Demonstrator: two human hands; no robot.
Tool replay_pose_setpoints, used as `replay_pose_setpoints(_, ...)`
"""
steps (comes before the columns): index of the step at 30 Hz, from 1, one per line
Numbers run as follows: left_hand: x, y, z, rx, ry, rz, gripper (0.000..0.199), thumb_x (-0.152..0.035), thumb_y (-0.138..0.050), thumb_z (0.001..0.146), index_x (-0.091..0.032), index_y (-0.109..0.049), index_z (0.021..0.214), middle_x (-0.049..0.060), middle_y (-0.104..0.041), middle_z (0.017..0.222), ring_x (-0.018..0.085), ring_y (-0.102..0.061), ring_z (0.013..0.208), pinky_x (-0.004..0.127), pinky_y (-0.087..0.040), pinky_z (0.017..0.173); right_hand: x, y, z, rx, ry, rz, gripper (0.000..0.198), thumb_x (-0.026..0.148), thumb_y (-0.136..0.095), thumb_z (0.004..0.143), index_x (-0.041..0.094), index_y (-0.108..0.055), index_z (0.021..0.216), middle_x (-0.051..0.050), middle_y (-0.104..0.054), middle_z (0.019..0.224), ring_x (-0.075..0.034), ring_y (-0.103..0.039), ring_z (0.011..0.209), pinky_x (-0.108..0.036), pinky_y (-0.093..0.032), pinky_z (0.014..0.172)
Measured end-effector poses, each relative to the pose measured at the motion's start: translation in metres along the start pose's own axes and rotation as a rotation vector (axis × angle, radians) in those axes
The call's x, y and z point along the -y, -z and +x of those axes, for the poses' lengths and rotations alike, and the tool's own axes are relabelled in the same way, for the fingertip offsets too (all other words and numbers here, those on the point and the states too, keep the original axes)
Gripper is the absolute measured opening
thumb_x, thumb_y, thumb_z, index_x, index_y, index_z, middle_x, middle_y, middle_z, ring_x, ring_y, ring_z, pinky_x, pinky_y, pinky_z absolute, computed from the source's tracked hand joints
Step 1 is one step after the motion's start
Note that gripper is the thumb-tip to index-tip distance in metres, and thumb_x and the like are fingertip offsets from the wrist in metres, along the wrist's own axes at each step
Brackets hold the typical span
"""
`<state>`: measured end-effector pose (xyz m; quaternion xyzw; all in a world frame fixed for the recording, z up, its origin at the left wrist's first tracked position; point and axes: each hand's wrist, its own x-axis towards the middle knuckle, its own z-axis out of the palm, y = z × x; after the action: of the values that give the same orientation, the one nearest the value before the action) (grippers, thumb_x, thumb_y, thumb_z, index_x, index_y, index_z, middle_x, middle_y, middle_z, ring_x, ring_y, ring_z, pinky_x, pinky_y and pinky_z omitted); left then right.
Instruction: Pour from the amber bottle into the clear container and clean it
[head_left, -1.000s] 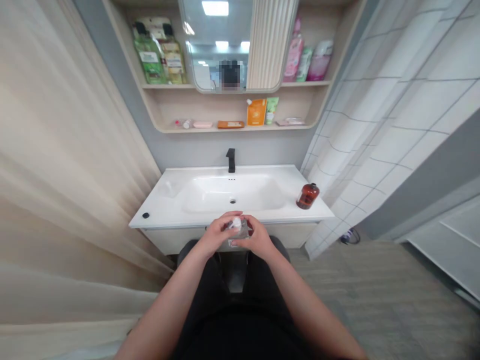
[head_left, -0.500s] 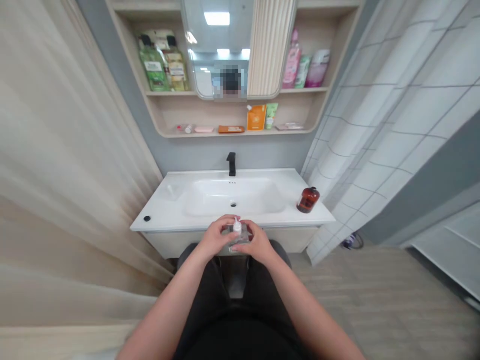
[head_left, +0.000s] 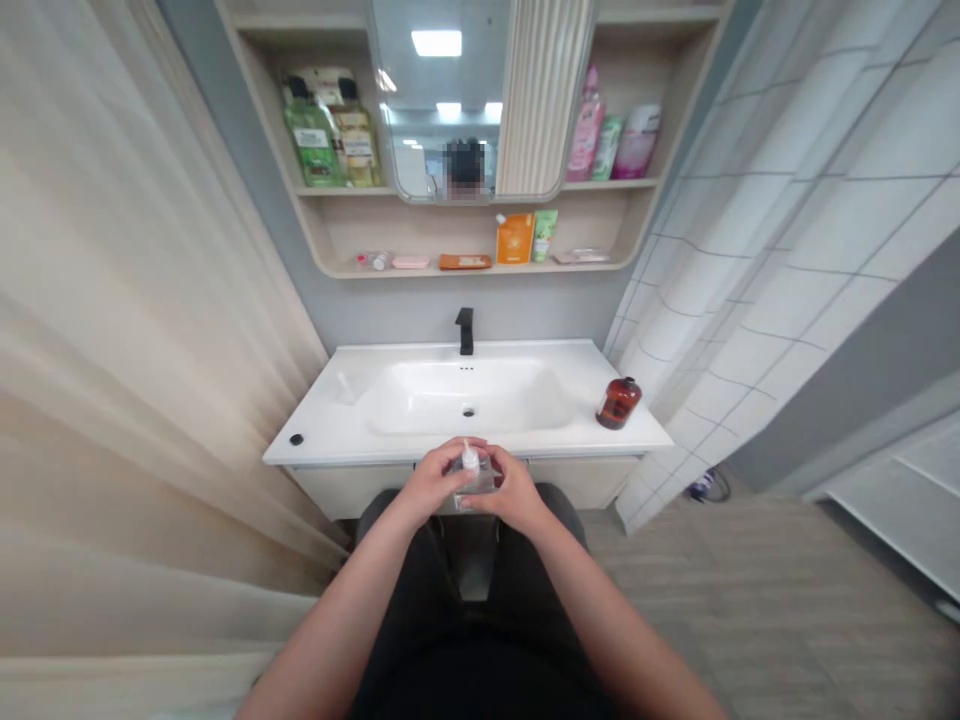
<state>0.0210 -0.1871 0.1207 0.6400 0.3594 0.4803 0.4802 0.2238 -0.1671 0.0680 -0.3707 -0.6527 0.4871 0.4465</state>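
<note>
Between my hands, in front of the counter's edge, is a clear square pump bottle [head_left: 480, 484] with a white pump top [head_left: 470, 458]. My left hand [head_left: 435, 476] closes round its left side, fingers by the pump's collar. On the other side my right hand [head_left: 511, 485] grips the bottle's body, with the thumb low at the front. An amber bottle [head_left: 619, 403] with a dark neck stands on the right of the counter. A small black cap [head_left: 296, 439] lies on the counter's left. A clear object [head_left: 346, 389], too faint to name, sits behind it.
A white basin [head_left: 420, 405] with a black faucet [head_left: 465, 331] is set into the counter. Above it hangs a mirror cabinet [head_left: 360, 230] with several toiletries on its shelves. A beige curtain [head_left: 150, 300] borders the left, a white checked curtain [head_left: 705, 320] the right.
The pump top has turned and tilted slightly to the left, with the nozzle now pointing more away from me. Both hands keep hold of the bottle, and the view has shifted a little.
</note>
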Motion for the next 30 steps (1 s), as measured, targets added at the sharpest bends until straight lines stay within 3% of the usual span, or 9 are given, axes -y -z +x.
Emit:
replay_pose_setpoints(7,-0.001,-0.01,0.006,-0.229,0.06,-0.047,0.037,-0.051,-0.097,0.085,-0.02,-0.09,0.104,0.012,-0.086,0.119,0.031,-0.078,0.112,0.042,-0.06,0.105,0.004,0.001,-0.001,-0.023,-0.032,-0.004,0.087,0.049,-0.113,0.057,0.025,-0.073,0.131,-0.008,-0.083,0.125,-0.031,-0.079,0.11,-0.042,-0.065,0.093)
replay_pose_setpoints(12,-0.016,-0.005,0.01,-0.321,0.001,-0.055,0.046,-0.058,-0.094,0.087,-0.02,-0.092,0.111,0.012,-0.086,0.117,0.032,-0.078,0.114,0.041,-0.059,0.104,0.004,0.003,-0.001,-0.042,-0.056,-0.021,0.089,0.049,-0.113,0.055,0.025,-0.072,0.131,-0.007,-0.081,0.122,-0.029,-0.077,0.107,-0.041,-0.065,0.091)
replay_pose_setpoints(18,-0.017,0.01,0.016,-0.327,0.02,-0.105,0.046,-0.057,-0.099,0.081,-0.019,-0.092,0.108,0.011,-0.087,0.115,0.032,-0.076,0.114,0.042,-0.057,0.106,0.001,0.001,0.0,-0.046,-0.043,-0.009,0.087,0.05,-0.112,0.057,0.026,-0.072,0.13,-0.007,-0.079,0.121,-0.029,-0.076,0.107,-0.042,-0.066,0.092)
replay_pose_setpoints(30,-0.014,0.013,0.01,-0.373,-0.052,-0.036,0.042,-0.06,-0.09,0.092,-0.022,-0.091,0.111,0.011,-0.085,0.117,0.031,-0.075,0.116,0.042,-0.056,0.108,-0.005,0.0,-0.001,-0.055,-0.044,-0.052,0.087,0.05,-0.112,0.057,0.026,-0.073,0.131,-0.007,-0.08,0.122,-0.03,-0.077,0.107,-0.041,-0.066,0.089)
